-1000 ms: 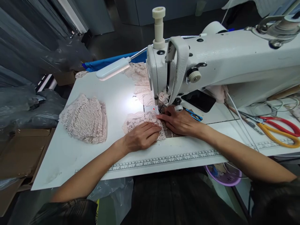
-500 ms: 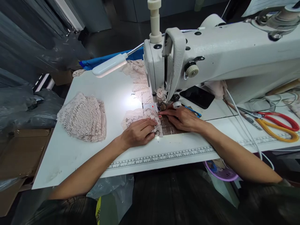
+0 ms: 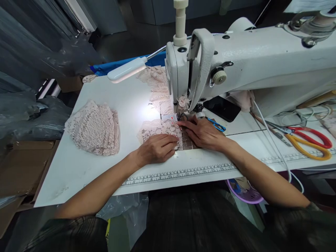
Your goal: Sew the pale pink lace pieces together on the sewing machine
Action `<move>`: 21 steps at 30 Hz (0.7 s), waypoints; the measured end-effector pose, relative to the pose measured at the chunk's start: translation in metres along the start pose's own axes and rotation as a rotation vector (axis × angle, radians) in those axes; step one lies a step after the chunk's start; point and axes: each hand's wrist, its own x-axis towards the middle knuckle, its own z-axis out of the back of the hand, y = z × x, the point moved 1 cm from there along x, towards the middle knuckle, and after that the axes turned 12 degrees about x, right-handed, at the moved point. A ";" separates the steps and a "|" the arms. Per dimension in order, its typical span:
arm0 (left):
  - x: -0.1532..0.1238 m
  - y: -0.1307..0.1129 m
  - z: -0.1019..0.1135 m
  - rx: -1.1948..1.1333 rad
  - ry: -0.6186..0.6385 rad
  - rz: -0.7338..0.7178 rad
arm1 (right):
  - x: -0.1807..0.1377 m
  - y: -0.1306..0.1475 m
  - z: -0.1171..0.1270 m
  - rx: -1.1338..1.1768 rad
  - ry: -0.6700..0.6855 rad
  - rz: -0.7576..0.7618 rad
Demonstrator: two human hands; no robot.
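Note:
A piece of pale pink lace [image 3: 160,128] lies flat in front of the needle area of a white sewing machine [image 3: 189,77]. My left hand [image 3: 158,147] rests on its near edge, fingers curled together and gripping the lace near the right corner; the fingertips are partly hidden. At the lace's right edge, close to the presser foot [image 3: 180,116], is my right hand [image 3: 203,133], with its index finger stretched out and the thumb apart below it. A brown plate [image 3: 187,141] shows under the right hand. Behind the foot lies more joined lace [image 3: 160,99].
A stack of lace pieces [image 3: 93,129] sits at the left of the white table [image 3: 65,182]. A lamp [image 3: 127,70] shines over the work. Blue thread snips [image 3: 216,125], a black phone [image 3: 222,107] and scissors with red and orange handles [image 3: 309,141] lie at the right.
My left hand has shifted slightly toward the lace's near edge, uncovering more lace above it. The right hand stays by the presser foot. The whole view has shifted a little.

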 end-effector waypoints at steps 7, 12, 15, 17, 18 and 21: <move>-0.002 0.006 -0.002 -0.036 -0.040 0.079 | -0.005 -0.007 0.006 0.230 -0.020 0.014; 0.000 0.007 -0.001 -0.057 -0.043 0.076 | -0.004 -0.004 0.008 0.218 -0.013 0.044; 0.000 0.007 -0.001 -0.059 -0.034 0.074 | -0.005 -0.006 0.007 0.200 0.019 0.065; 0.000 0.006 -0.001 -0.057 -0.024 0.068 | -0.005 -0.008 0.006 0.195 0.044 0.074; 0.000 0.006 -0.002 -0.054 -0.019 0.065 | -0.005 -0.009 0.005 0.196 0.054 0.077; 0.000 0.006 -0.002 -0.041 -0.012 0.042 | -0.005 -0.009 0.004 0.189 0.067 0.076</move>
